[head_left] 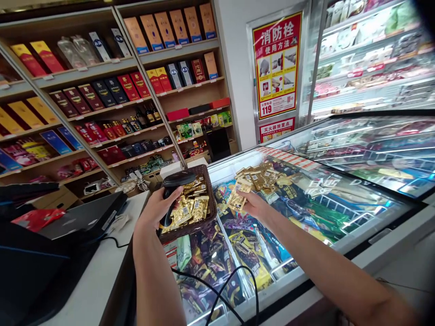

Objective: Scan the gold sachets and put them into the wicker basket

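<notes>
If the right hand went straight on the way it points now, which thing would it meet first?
Probably the brown basket, at its right rim, with the gold packet in the right hand touching first; depth is unclear from one view.

Bare forearms [154,276], ungloved hands [254,205]

The packets [200,207] look like foil, crinkled and very glossy. The scanner [180,178] is smooth dark plastic, and the basket [212,194] has a rough woven texture. The freezer lid [367,213] is smooth, reflective glass. The shelving [68,31] looks like matt wood, the poster frame [306,68] shiny metal. The cable [256,294] is smooth and plastic-coated; the counter [102,267] looks smooth.
</notes>
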`<control>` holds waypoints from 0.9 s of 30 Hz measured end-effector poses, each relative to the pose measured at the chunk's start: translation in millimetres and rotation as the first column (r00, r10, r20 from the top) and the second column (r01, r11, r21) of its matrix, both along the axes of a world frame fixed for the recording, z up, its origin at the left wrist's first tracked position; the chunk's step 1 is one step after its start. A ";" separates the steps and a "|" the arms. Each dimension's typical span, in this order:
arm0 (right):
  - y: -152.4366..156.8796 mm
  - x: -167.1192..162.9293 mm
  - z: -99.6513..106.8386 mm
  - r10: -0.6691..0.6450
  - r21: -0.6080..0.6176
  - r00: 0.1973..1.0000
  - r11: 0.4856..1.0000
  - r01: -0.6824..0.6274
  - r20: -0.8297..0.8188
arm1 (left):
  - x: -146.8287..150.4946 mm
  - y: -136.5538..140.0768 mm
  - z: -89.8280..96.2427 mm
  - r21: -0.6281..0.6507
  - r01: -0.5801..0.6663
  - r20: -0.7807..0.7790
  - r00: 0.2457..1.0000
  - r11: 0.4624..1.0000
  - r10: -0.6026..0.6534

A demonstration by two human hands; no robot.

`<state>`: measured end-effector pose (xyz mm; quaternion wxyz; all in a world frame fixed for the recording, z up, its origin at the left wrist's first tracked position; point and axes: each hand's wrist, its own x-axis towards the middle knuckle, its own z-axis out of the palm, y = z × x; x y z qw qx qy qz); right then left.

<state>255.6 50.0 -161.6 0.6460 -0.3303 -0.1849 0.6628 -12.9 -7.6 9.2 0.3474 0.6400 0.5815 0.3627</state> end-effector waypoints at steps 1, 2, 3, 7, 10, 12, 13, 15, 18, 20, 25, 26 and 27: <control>-1.9 -0.7 0.9 0.024 -0.030 0.999 0.999 -0.025 -0.022 | 1.1 0.7 -0.7 0.003 0.005 -0.016 1.000 1.000 -0.005; -3.9 -0.4 2.9 0.058 -0.072 0.997 0.996 -0.061 -0.048 | 2.2 1.2 -1.3 0.004 0.010 -0.033 0.999 1.000 -0.010; -5.9 0.7 5.8 0.097 -0.115 0.993 0.988 -0.105 -0.069 | 3.3 1.4 -1.8 0.006 0.014 -0.049 0.999 1.000 -0.014; -11.3 6.1 17.7 0.170 -0.105 0.985 0.981 -0.166 0.039 | 5.6 0.6 -2.9 0.000 0.064 -0.093 0.994 0.998 -0.064; -12.9 6.2 19.5 0.134 -0.086 0.977 0.989 -0.122 0.163 | 6.4 -1.0 -2.8 -0.013 0.094 -0.107 0.990 0.995 -0.095; -13.8 5.9 18.0 0.074 -0.059 0.971 0.996 -0.062 0.228 | 8.4 -2.8 -1.5 -0.041 0.104 -0.123 0.987 0.994 -0.109; -14.3 5.9 17.2 0.025 -0.036 0.961 0.999 -0.015 0.276 | 10.2 -4.0 -0.4 -0.053 0.113 -0.131 0.984 0.992 -0.120; -15.4 6.2 16.1 -0.100 0.051 0.919 0.995 0.086 0.383 | 15.4 -6.8 2.6 -0.059 0.144 -0.151 0.977 0.988 -0.151; -16.4 5.8 16.0 -0.231 0.231 0.848 0.964 0.132 0.477 | 25.7 -11.3 7.1 -0.033 0.192 -0.207 0.959 0.981 -0.195; -16.3 4.9 15.8 -0.292 0.328 0.802 0.936 0.128 0.520 | 32.1 -13.6 8.8 -0.035 0.211 -0.241 0.947 0.977 -0.213; -14.6 4.1 13.5 -0.358 0.394 0.714 0.911 0.125 0.601 | 40.3 -14.4 7.2 -0.050 0.208 -0.287 0.934 0.977 -0.213; -14.4 4.3 13.0 -0.361 0.398 0.711 0.909 0.124 0.603 | 40.9 -14.0 6.6 -0.044 0.196 -0.291 0.936 0.980 -0.200; -14.2 4.5 12.4 -0.366 0.403 0.712 0.906 0.127 0.599 | 41.4 -13.6 6.1 -0.038 0.185 -0.289 0.939 0.982 -0.188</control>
